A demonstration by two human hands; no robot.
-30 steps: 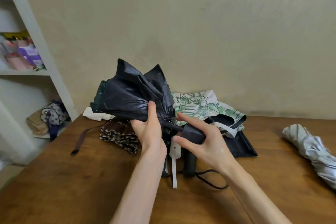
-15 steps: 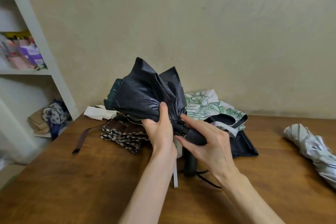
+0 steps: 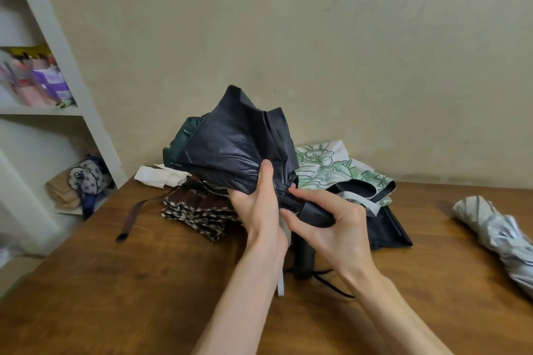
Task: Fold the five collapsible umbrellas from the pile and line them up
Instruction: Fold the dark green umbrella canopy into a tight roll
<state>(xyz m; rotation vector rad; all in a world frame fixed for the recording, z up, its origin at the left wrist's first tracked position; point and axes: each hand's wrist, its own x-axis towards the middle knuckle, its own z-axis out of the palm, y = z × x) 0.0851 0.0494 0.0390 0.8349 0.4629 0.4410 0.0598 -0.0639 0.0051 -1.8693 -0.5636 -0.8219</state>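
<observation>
The black umbrella (image 3: 230,153) is held up above the wooden table (image 3: 138,297), its half-gathered canopy bulging up and to the left and its dark handle (image 3: 313,210) pointing down to the right. The left hand (image 3: 259,204) grasps the canopy where the fabric bunches at its neck, thumb up along the cloth. The right hand (image 3: 334,228) is wrapped round the handle, with its fingertips (image 3: 291,186) touching the collar just beside the left hand. Directly behind and under the black umbrella lies the pile: a brown patterned umbrella (image 3: 196,210) to its lower left with a brown strap (image 3: 131,216) trailing toward the table's left edge, a green floral umbrella (image 3: 326,164) to its right, and dark navy fabric (image 3: 388,228) beneath that. Below the black umbrella a second black handle (image 3: 302,259) stands on the wood beside a hanging white strap (image 3: 281,277). Well to the right of the black umbrella, a bundled silver umbrella (image 3: 496,236) lies near the frame's right side, with bare wood between. Bare wood also spreads on the near side, round both forearms. Left of the black umbrella, past the table's edge, stands a white shelf (image 3: 72,66).
</observation>
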